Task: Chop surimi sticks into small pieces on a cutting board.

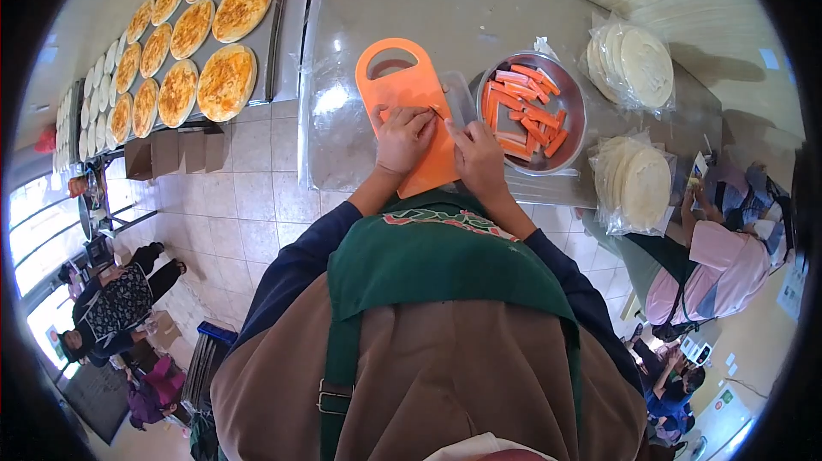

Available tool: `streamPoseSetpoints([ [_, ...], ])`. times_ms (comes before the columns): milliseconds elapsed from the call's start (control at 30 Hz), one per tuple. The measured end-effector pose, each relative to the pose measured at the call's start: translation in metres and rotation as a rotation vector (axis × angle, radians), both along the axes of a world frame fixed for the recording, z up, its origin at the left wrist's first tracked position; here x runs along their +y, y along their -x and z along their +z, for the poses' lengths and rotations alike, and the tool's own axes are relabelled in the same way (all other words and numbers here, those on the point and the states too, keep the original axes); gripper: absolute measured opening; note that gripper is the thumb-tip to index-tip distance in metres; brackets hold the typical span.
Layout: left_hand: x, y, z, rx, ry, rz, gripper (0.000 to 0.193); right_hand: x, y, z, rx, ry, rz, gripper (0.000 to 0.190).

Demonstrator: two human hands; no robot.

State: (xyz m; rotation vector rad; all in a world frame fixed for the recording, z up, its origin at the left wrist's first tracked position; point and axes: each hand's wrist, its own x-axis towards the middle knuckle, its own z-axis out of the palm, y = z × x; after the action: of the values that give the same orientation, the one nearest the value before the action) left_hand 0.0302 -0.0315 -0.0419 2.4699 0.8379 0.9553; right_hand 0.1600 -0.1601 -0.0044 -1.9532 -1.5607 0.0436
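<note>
An orange plastic cutting board (395,90) with a handle hole lies on the metal table before me. My left hand (404,137) rests on it with bent fingers, their tips close together near the board's right edge; whether something lies under them is hidden. My right hand (478,156) is at the board's right edge, index finger stretched towards the left fingertips. A small dark, thin thing shows between the hands, too little to name. Right of my right hand stands a steel bowl (575,140) holding several red-and-white crab sticks (539,115). A clear plastic container (457,96) sits between board and bowl.
Bagged flat dough rounds (642,69) and a second bag of rounds (636,185) lie at the table's right side. On the left, a second table (264,31) bears several sauce-topped rounds (226,83). A co-worker in pink (719,268) stands to the right; others are farther back.
</note>
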Motion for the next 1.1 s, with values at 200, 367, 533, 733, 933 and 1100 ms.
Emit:
streamPoseSetpoints([
  [200, 0.0, 0.001, 0.003, 0.033, 0.004, 0.008, 0.009, 0.002, 0.001, -0.008, -0.007, 0.015, 0.008, 0.043],
  [367, -0.003, 0.005, 0.009, 0.045, -0.003, 0.004, 0.011, -0.024, 0.003, -0.005, 0.047, 0.08, -0.047, 0.043],
  [533, -0.003, 0.012, 0.011, 0.055, -0.025, -0.065, 0.014, -0.011, 0.0, 0.009, 0.108, 0.035, -0.099, 0.043],
  [733, -0.012, 0.005, 0.013, 0.051, 0.201, 0.087, 0.019, -0.007, -0.001, 0.008, 0.164, 0.011, -0.134, 0.041],
  [933, -0.009, 0.006, 0.017, 0.117, 0.005, -0.017, 0.018, -0.009, 0.0, 0.007, 0.126, -0.012, -0.127, 0.039],
  [1100, -0.013, 0.007, 0.017, 0.032, 0.073, -0.074, 0.015, -0.012, 0.001, 0.006, 0.115, 0.013, -0.133, 0.038],
])
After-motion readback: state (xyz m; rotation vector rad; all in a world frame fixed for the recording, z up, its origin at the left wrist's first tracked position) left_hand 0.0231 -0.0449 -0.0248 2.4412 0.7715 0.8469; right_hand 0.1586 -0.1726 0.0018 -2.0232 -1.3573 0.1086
